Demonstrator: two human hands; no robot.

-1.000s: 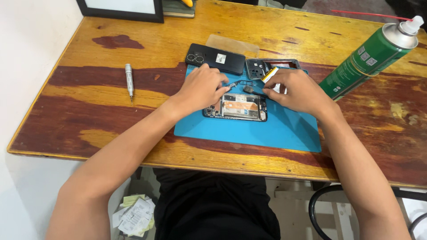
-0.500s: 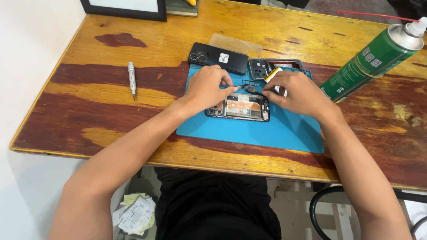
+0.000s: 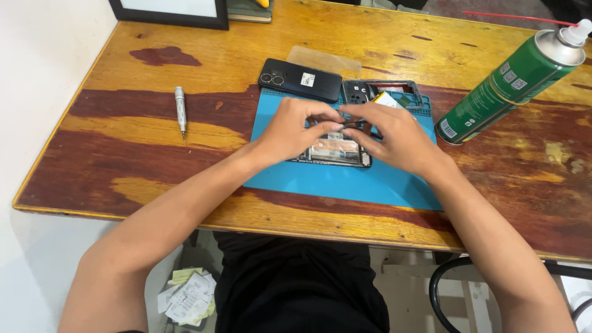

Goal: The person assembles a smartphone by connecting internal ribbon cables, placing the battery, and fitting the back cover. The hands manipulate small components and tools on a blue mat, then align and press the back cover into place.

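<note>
An opened phone point(image 3: 336, 152) with its insides exposed lies on a blue work mat point(image 3: 345, 182). My left hand point(image 3: 295, 128) and my right hand point(image 3: 398, 137) hover just above its top end. Their fingertips meet and pinch a small dark part point(image 3: 349, 123) between them. The hands hide most of the phone's upper half. Behind them a black back cover point(image 3: 300, 79) with two camera rings rests at the mat's far edge. Beside it is a dark phone frame piece point(image 3: 394, 91) with a yellowish bit inside.
A green spray can point(image 3: 507, 83) with a red straw lies tilted at the right. A small silver screwdriver point(image 3: 180, 108) lies on the wooden table point(image 3: 123, 154) to the left. A clear sheet point(image 3: 324, 60) and a black picture frame point(image 3: 166, 13) are at the back. Papers point(image 3: 188, 295) lie on the floor.
Both hands have risen off the phone and drawn together, fingertips now pinching a small part above it. The view has shifted slightly.
</note>
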